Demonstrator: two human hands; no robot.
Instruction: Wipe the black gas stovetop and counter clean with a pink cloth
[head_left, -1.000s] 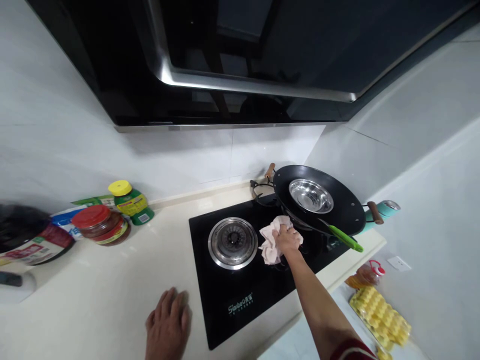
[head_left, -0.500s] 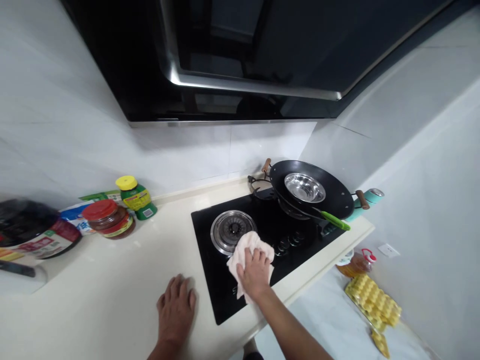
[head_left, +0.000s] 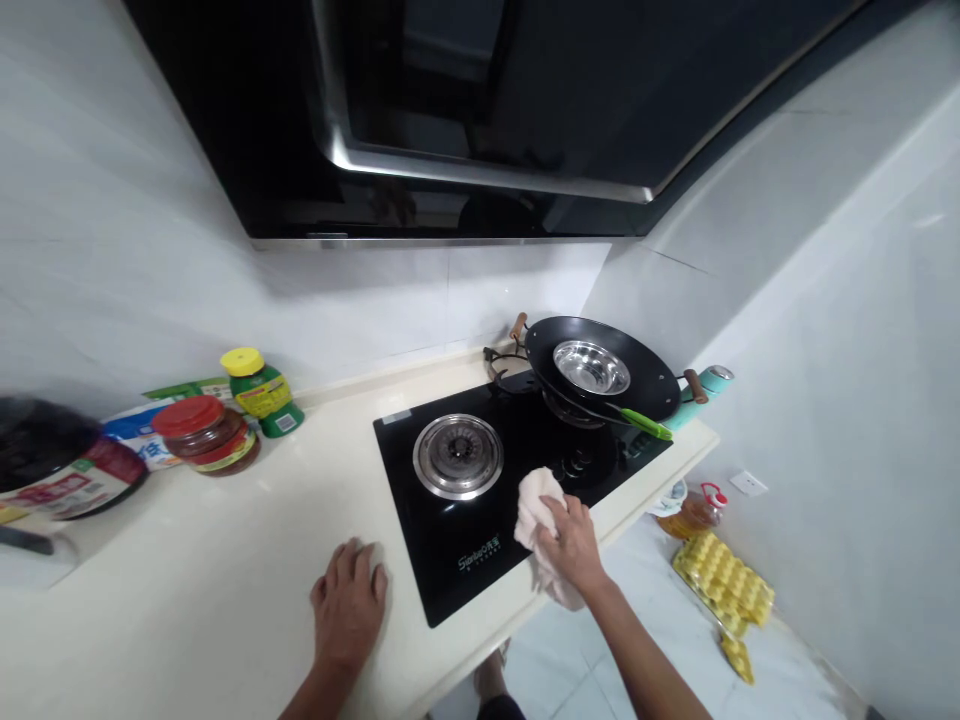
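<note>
A pale countertop (head_left: 187,560) runs under a dark range hood (head_left: 480,110), with a black glass hob (head_left: 480,520) set in at frame centre. The right hand (head_left: 574,545) has its fingers bunched around a pinkish cloth (head_left: 534,505), pressed on the hob's front right edge; the cloth sticks out up and left of the fingers, towards the steel burner ring (head_left: 458,456) close by. The left hand (head_left: 349,605) lies flat, fingers spread, on the counter just left of the hob, holding nothing. Beyond, at upper right, a wok (head_left: 600,385) holding a steel bowl (head_left: 591,367) sits on the far burner. Jars (head_left: 206,432) stand at left.
</note>
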